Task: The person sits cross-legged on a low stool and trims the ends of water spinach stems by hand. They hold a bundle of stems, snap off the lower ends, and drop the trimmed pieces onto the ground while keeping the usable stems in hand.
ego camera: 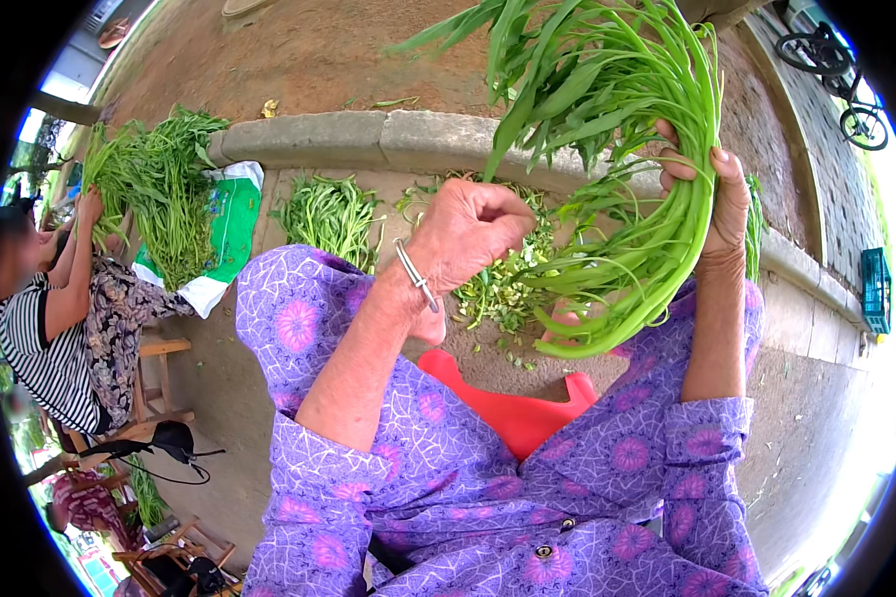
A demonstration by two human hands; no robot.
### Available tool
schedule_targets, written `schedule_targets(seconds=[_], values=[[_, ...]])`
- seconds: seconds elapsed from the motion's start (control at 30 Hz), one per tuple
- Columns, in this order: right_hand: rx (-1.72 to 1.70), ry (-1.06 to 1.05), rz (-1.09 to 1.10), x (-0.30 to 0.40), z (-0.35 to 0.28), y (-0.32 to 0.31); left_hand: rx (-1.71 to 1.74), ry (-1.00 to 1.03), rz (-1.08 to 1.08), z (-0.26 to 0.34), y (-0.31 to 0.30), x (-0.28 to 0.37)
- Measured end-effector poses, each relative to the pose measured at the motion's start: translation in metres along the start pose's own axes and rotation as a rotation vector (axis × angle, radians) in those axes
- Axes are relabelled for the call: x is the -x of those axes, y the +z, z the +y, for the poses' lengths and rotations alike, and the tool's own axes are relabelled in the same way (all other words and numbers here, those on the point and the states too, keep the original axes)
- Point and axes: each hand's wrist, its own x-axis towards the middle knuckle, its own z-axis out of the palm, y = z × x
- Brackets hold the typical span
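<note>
My right hand (705, 186) grips a large bundle of long-stemmed leafy greens (642, 246) around the stems, with the leaves hanging over to the upper left. Left of the bundle is my left hand (478, 227), a metal bangle (416, 274) on its wrist. Its fingers are curled with the fingertips together; whether they pinch something small cannot be seen. Below the hands, trimmed leaves and stem pieces (504, 295) lie scattered on the ground. A pile of greens (328, 220) rests beyond my knee at the left.
A stone kerb (306, 140) curves across the front. At the left, a seated person (63, 306) handles greens over a green and white sack (235, 216). A red plastic seat (511, 403) shows between my legs. At the right are a teal crate (876, 291) and a bicycle (829, 82).
</note>
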Motion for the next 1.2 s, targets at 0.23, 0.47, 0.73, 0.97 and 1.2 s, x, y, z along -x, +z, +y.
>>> schedule_targets(seconds=[0.23,0.47,0.73,0.97,1.2], values=[[0.003,-0.041,-0.022,0.002,-0.007,-0.004,-0.033,-0.030,-0.279,0.011,0.026,0.020],[0.044,-0.085,0.017,0.002,-0.007,-0.002,-0.358,0.092,-0.057,0.004,0.040,0.017],[0.046,-0.079,0.019,0.000,-0.007,-0.002,-0.361,0.272,0.009,-0.002,0.048,0.013],[0.129,-0.010,0.245,-0.007,0.001,0.008,-0.088,0.099,-0.106,-0.024,0.052,-0.002],[0.126,0.046,0.671,-0.014,-0.004,-0.019,0.303,-0.174,-0.085,-0.011,0.031,-0.006]])
